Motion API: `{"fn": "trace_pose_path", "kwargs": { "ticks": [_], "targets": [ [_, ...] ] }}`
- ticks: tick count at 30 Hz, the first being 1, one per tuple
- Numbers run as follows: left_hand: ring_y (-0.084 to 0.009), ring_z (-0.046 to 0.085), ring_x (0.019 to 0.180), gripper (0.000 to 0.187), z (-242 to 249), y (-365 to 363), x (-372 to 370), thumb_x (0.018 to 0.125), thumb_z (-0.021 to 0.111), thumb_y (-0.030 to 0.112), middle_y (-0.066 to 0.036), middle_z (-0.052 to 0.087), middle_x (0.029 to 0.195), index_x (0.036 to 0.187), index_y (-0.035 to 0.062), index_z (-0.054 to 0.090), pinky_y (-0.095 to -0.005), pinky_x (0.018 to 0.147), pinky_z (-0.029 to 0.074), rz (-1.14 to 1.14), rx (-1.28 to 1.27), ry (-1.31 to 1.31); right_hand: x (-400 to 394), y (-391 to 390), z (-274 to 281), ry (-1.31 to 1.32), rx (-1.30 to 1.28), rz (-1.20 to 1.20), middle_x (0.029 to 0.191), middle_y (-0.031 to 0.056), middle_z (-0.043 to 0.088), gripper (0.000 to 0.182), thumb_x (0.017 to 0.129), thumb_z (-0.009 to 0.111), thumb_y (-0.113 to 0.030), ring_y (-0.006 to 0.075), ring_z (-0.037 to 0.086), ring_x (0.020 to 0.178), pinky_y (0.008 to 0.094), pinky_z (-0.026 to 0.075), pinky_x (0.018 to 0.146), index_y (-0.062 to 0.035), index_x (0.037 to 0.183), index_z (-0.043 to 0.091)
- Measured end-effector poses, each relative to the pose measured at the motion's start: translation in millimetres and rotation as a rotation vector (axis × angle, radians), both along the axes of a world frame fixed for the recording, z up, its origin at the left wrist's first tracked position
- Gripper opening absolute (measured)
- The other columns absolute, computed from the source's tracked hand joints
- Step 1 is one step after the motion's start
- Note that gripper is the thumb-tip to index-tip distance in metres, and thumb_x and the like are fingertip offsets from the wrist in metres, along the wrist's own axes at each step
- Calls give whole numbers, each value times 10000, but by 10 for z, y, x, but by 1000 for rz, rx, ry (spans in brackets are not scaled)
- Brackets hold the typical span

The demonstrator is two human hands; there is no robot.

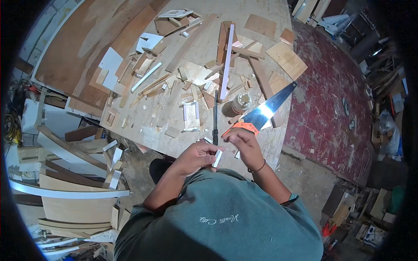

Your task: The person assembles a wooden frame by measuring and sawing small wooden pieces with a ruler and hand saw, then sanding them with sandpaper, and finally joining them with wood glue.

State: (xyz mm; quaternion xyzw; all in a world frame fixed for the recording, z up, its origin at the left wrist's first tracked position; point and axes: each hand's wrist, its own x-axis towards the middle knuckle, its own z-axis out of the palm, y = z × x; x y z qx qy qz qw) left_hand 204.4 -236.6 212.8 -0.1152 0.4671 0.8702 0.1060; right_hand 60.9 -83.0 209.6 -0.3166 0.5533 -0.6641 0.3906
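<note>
The piece (pixel 218 158), small, white and narrow, was at the middle of the desk's near edge, close in front of the person's shirt (pixel 226 209); the left hand (pixel 195 158) had it, its grip closed, thumb and fingers pinching the piece so that it stood out on the side toward the right hand (pixel 246 149); that hand was apart from it, near the same edge, fingers curled in toward the thumb, and whether its grip had anything small in it I could not tell.

The step in hand looked like handling the piece rather than cutting; a next move on it would seem to call for the left grip to keep it steady and the right fingertips to come over to its free end, clear of the saw.

The saw (pixel 271 105) was just beyond the right hand, its orange handle partly behind the fingers, its blade slanting out to the desk's right edge; whether hand and handle touched was unclear; the jar (pixel 241 103) was beside the blade; a black bar (pixel 215 114) ran inward from the near edge, with a small tray (pixel 190 124) to its left; farther in, a long strip (pixel 227 63) lay among offcuts (pixel 257 26) toward the desk's (pixel 152 119) far edge.
</note>
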Motion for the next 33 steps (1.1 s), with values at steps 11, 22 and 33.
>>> {"fn": "trace_pose_path", "kwargs": {
  "ticks": [11, 22, 33],
  "targets": [
    [-182, 604, 785, 324, -235, -290, 330, 818, 586, 51, -87, 598, 914, 1126, -38, 537, -294, 698, 498, 530, -59, -184, -846, 20, -700, 78, 233, -518, 937, 68, 565, 477, 764, 705, -127, 175, 550, 883, 290, 466, 785, -10, 1195, 539],
    [-158, 582, 745, 279, -306, -379, 650, 839, 540, 13, -61, 576, 866, 1113, -37, 548, -281, 647, 471, 812, -46, -213, -1326, -331, -841, 1179, 671, -493, 859, 82, 602, 128, 698, 695, -121, 305, 543, 840, 407, 444, 725, -110, 824, 675],
    [-157, 587, 743, 277, -380, -331, 251, 832, 577, 48, -58, 591, 862, 1099, -20, 552, -275, 645, 474, 722, -49, -203, -1423, 109, -364, 885, 248, -879, 824, 97, 611, 52, 834, 596, -68, 217, 563, 781, 318, 435, 729, -21, 856, 591]
  ]
}}
